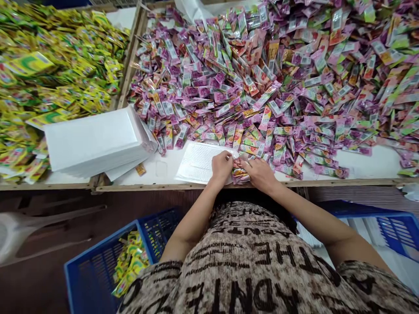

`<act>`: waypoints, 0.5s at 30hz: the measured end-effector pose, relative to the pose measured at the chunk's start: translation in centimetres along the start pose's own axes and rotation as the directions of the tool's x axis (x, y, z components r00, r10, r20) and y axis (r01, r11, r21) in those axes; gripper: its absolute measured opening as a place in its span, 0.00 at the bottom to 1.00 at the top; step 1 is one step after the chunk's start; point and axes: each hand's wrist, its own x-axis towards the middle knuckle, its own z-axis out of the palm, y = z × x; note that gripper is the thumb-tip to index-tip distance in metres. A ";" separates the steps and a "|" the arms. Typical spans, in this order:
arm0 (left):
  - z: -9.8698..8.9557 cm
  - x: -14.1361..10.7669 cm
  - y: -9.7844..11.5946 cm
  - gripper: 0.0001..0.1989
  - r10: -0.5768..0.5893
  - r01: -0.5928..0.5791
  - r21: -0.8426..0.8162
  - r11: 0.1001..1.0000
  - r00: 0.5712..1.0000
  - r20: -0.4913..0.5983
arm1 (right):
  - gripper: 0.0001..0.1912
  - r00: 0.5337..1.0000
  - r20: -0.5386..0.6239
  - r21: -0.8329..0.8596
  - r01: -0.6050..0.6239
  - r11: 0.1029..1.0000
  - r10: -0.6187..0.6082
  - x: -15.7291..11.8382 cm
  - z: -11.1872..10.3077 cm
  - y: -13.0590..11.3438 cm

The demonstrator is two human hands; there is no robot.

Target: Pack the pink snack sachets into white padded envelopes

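Observation:
A white padded bubble envelope lies flat at the near edge of the table. My left hand is closed in a pinch on its right end, which I take to be the mouth. Against that end, my right hand has its fingers curled over a small bunch of stick sachets. Whether any sachets are inside the envelope is hidden by my hands. Just beyond them spreads a big heap of pink and purple stick sachets, some with orange and green prints.
A stack of white envelopes sits left, over a wooden divider. Yellow-green packets pile up beyond it. Below are a blue crate with yellow packets and another blue crate holding white envelopes. A white plastic chair stands lower left.

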 end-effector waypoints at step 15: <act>-5.3 -2.7 3.1 0.13 0.226 -0.333 0.353 0.874 0.923 0.310 | 0.20 0.990 0.139 0.088 -0.042 0.995 0.030 3.2 -2.1 0.8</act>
